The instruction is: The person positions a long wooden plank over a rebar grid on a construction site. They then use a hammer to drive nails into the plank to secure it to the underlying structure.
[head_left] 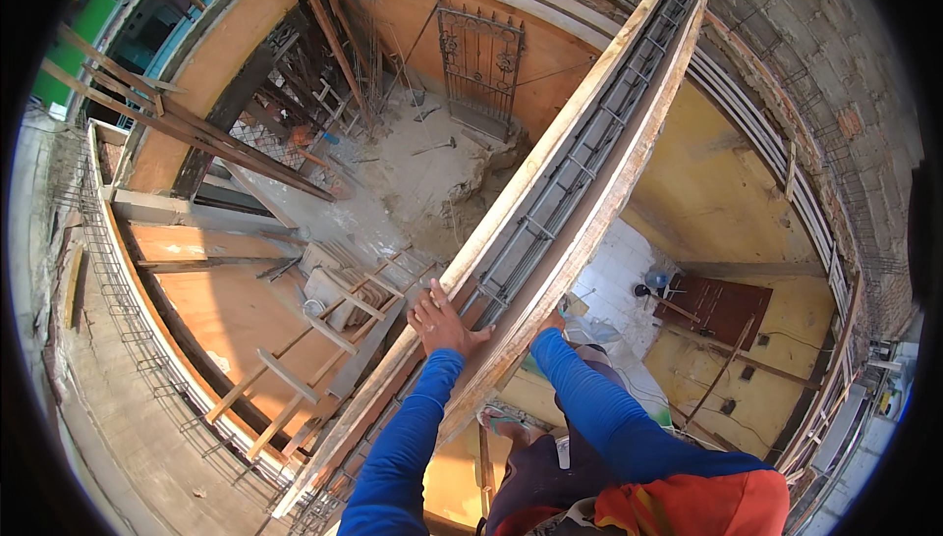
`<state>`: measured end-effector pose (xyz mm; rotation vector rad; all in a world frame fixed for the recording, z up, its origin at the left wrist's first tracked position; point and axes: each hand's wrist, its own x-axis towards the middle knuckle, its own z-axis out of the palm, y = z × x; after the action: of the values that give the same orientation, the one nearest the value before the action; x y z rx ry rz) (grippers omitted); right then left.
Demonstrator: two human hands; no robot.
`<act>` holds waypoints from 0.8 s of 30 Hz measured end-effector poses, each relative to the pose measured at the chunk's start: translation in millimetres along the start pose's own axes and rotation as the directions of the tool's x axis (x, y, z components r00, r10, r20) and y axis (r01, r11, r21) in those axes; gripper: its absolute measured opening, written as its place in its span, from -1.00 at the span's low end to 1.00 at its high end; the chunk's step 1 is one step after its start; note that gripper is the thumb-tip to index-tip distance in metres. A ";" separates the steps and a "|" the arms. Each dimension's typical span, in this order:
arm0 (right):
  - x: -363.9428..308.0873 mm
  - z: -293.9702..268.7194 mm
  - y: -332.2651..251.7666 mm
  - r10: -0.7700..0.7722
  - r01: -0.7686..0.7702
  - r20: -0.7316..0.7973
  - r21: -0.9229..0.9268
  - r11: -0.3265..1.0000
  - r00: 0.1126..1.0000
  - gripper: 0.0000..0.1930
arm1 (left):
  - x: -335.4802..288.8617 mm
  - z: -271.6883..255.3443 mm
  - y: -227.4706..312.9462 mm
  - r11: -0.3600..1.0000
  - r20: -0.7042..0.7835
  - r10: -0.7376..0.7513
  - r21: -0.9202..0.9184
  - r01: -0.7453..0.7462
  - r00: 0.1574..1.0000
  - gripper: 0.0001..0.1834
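A long wooden beam form crosses in front of me, made of a left board point(573, 113) and a right board point(603, 218). Between the boards lies a cage of steel rebar point(550, 214) tied with stirrups. My left hand point(439, 320) rests on the top edge of the left board, fingers spread and thumb reaching over the gap. At the outer side of the right board is my right hand point(555, 321). Only a small part of it shows, and its fingers are hidden. Both forearms wear blue sleeves.
Far below on the left, a wooden ladder point(339, 325) leans near rubble. A wrought-iron gate point(479, 59) stands against the orange wall. Loose timbers point(231, 146) slant at the left. Down on the right lie a white tiled floor point(614, 276) and a brown door point(722, 310).
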<state>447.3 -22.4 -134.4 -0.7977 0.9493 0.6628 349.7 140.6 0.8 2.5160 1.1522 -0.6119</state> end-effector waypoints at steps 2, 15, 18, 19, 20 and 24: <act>6.2 -5.0 2.1 0.012 -0.011 0.036 -0.005 1.000 0.999 -0.51 | -0.8 -1.5 -0.5 1.000 -0.030 0.007 0.004 -0.007 1.000 0.61; 69.6 -60.4 18.1 -0.029 0.029 -0.004 -0.042 0.999 1.000 -0.53 | -4.5 0.0 3.3 1.000 -0.064 0.008 -0.004 -0.008 0.998 0.63; 61.0 -55.8 11.5 -0.031 0.026 -0.065 -0.082 0.996 0.997 -0.47 | -6.0 -2.4 5.0 1.000 -0.053 -0.012 0.016 0.013 0.999 0.64; 56.2 -52.6 8.5 -0.072 0.051 -0.121 -0.171 0.984 0.990 -0.46 | -7.3 -3.5 5.3 1.000 -0.043 -0.007 0.029 0.008 0.999 0.64; 50.2 -49.8 4.1 -0.118 0.063 -0.180 -0.283 0.957 0.977 -0.45 | -8.0 -4.8 5.7 0.999 -0.055 0.003 0.033 -0.001 0.998 0.65; 19.0 -41.7 -16.3 -0.300 -0.110 -0.382 -0.757 0.644 0.874 -0.40 | -12.4 -9.3 7.5 0.999 -0.010 -0.019 0.036 0.019 1.000 0.67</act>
<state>449.9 -63.0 -161.2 -1.8470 1.0525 0.7950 350.5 132.1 15.7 2.5440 1.1797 -0.6319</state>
